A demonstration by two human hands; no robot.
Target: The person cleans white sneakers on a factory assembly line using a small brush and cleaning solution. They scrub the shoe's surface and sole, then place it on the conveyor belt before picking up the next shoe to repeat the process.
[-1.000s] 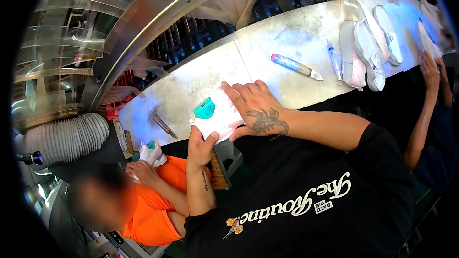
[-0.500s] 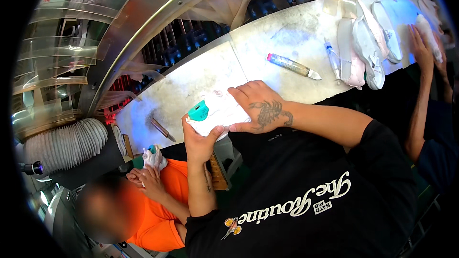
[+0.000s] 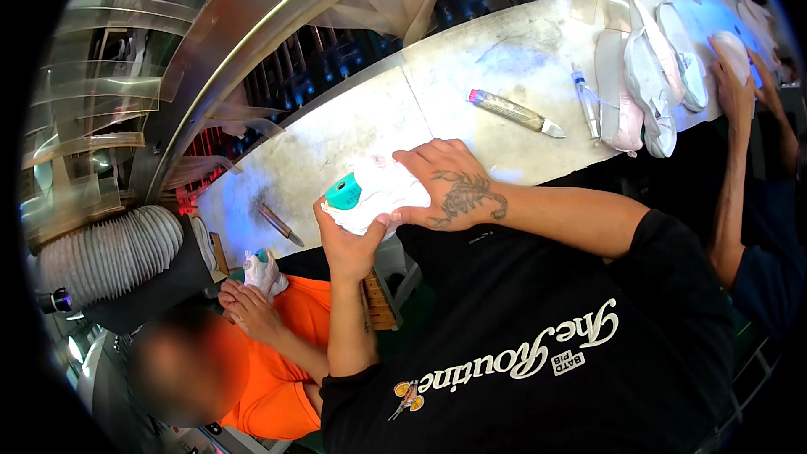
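Note:
Both my hands grip a white shoe upper (image 3: 388, 189) stretched over a shoe last, whose teal end (image 3: 344, 192) shows at the upper's left opening. My left hand (image 3: 346, 235) wraps that end from below, thumb pressed along the near side. Over the other end curls my right hand (image 3: 445, 181), its fingers bent across the far side and its thumb beside the left thumb. The shoe is held up over the near edge of the pale work table (image 3: 336, 130). What lies under my palms is hidden.
A pink-capped marker-like tool (image 3: 514, 113) and a clear-blue tube (image 3: 586, 103) lie right of centre, beside several pale shoes (image 3: 651, 92). A knife-like tool (image 3: 280, 225) lies left. Two co-workers (image 3: 277, 370) (image 3: 735, 160) handle shoes at either side. A ribbed hose (image 3: 113, 252) stands left.
My hands and the shoe have shifted slightly left, grip unchanged. The co-worker at the right has turned the white piece they hold.

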